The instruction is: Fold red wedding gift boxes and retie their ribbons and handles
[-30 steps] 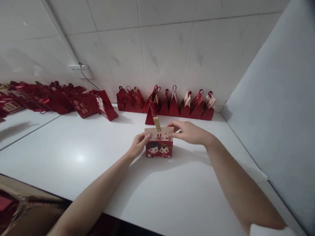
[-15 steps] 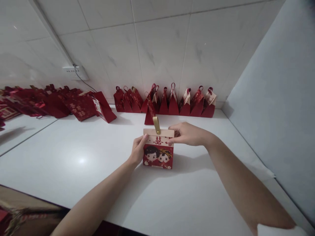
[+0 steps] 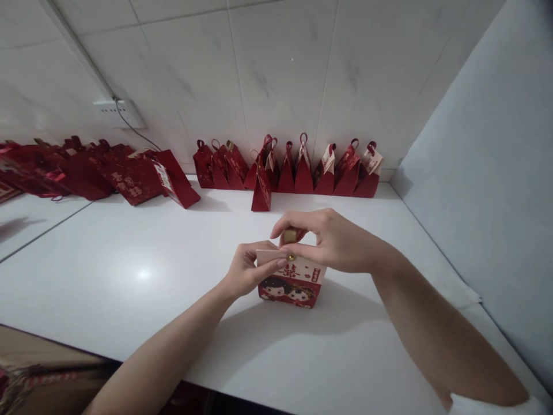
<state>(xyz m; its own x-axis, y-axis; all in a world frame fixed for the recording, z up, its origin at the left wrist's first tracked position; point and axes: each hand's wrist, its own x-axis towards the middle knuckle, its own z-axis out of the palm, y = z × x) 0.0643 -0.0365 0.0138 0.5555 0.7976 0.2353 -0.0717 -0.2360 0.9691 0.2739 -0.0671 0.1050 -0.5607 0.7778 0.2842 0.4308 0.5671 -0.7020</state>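
Note:
A small red and cream gift box [image 3: 290, 291] with two cartoon faces stands on the white table in front of me. My left hand [image 3: 249, 268] pinches its folded top flap from the left, thumb on the front and fingers behind. Curled over the top from the right, my right hand [image 3: 326, 239] has its thumb beside the gold snap button [image 3: 291, 257]. Its fingers are around the gold strap [image 3: 290, 235], which shows partly between them. The back of the box is hidden.
A row of red gift boxes [image 3: 289, 173] with loop handles lines the tiled wall, one standing a little forward. More red boxes [image 3: 129, 178] are heaped at the left, under a power socket [image 3: 118, 114]. A pale panel [image 3: 475, 161] borders the table on the right.
My right hand has moved from the flap's right edge onto the gold strap. My left hand has shifted up onto the flap. The box has moved slightly right and turned.

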